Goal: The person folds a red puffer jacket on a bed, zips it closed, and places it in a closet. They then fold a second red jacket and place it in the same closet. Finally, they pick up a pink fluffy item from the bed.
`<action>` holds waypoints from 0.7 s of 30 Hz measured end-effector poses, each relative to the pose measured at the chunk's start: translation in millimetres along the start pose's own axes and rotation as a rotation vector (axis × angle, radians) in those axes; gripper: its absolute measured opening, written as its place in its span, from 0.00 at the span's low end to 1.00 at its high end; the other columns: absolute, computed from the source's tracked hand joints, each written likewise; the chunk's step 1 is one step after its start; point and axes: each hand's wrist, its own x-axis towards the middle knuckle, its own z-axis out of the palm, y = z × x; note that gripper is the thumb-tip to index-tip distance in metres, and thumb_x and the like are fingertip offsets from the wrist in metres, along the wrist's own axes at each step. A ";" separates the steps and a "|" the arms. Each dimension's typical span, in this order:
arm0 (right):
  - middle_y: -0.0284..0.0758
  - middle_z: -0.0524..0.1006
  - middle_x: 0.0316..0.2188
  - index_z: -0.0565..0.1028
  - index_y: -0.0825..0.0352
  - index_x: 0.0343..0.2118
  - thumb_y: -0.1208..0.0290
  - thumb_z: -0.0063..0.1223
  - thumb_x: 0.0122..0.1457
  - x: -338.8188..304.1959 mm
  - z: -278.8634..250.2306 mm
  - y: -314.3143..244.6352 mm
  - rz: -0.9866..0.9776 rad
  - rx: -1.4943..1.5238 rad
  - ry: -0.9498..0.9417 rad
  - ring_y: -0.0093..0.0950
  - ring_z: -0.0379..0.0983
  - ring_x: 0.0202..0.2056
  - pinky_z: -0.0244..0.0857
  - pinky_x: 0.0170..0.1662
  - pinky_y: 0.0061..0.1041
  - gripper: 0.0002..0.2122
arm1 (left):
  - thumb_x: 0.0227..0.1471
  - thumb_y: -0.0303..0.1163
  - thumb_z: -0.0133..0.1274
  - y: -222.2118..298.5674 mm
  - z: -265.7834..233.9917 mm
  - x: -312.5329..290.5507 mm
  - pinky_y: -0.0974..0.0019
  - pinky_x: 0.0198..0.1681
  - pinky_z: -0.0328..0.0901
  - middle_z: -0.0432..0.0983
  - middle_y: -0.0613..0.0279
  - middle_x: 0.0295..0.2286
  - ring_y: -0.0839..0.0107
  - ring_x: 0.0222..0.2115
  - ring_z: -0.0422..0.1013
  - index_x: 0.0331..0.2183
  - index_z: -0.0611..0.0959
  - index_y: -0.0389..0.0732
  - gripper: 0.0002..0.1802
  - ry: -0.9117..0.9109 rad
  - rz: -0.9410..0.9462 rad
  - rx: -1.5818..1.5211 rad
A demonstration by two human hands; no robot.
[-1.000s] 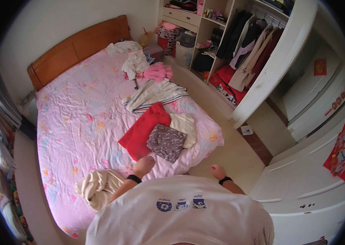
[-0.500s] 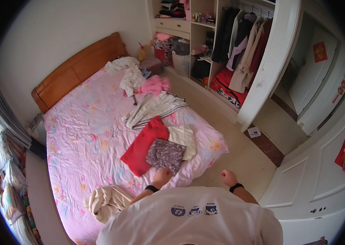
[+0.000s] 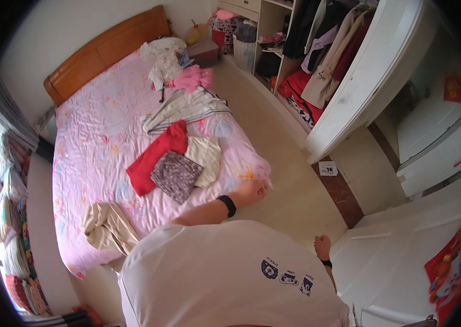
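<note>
My left hand (image 3: 250,192) is stretched out at the foot of the bed, over its right corner, with its fingers curled in and nothing seen in them. My right hand (image 3: 322,247) hangs low by the white door (image 3: 388,250), also curled closed around nothing that shows. Nearest to the left hand lie a folded dark speckled garment (image 3: 177,175), a cream garment (image 3: 204,158) and a red garment (image 3: 157,155), overlapping on the pink floral bedspread (image 3: 94,147). A rumpled beige garment (image 3: 105,223) lies at the bed's near left corner. Neither hand touches the clothes.
Further up the bed are a white striped garment (image 3: 187,109), pink ruffled cloth (image 3: 193,79) and white clothes (image 3: 165,65). An open wardrobe (image 3: 345,103) with hanging coats stands at the right. Tan floor (image 3: 263,125) runs between it and the bed. A flat white item (image 3: 327,168) lies by the doorway.
My view has turned and tipped downward. The left hand has moved right, away from the speckled garment, to the bed's corner; the right hand is lower, beside the door. The clothes lie as before.
</note>
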 end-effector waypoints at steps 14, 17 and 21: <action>0.33 0.75 0.22 0.73 0.71 0.28 0.71 0.51 0.56 171.6 -34.9 -93.5 -0.070 0.189 -0.276 0.23 0.72 0.25 0.66 0.30 0.21 0.07 | 0.49 0.37 0.47 -36.3 44.8 203.6 0.59 0.36 0.69 0.79 0.61 0.31 0.62 0.35 0.75 0.36 0.80 0.46 0.13 -0.222 -0.160 0.010; 0.34 0.75 0.21 0.73 0.70 0.28 0.71 0.49 0.56 235.1 -55.1 -133.0 -0.095 0.062 -0.278 0.22 0.72 0.25 0.65 0.30 0.22 0.07 | 0.50 0.38 0.46 -44.3 37.5 266.2 0.59 0.38 0.69 0.79 0.63 0.31 0.63 0.36 0.75 0.38 0.80 0.47 0.14 -0.198 -0.111 0.053; 0.33 0.74 0.21 0.73 0.70 0.28 0.72 0.49 0.56 325.1 -66.5 -185.0 -0.138 -0.024 -0.332 0.21 0.71 0.25 0.64 0.29 0.22 0.07 | 0.50 0.39 0.47 -54.2 9.1 351.6 0.60 0.40 0.68 0.78 0.63 0.34 0.62 0.38 0.74 0.39 0.79 0.48 0.14 -0.191 -0.190 -0.015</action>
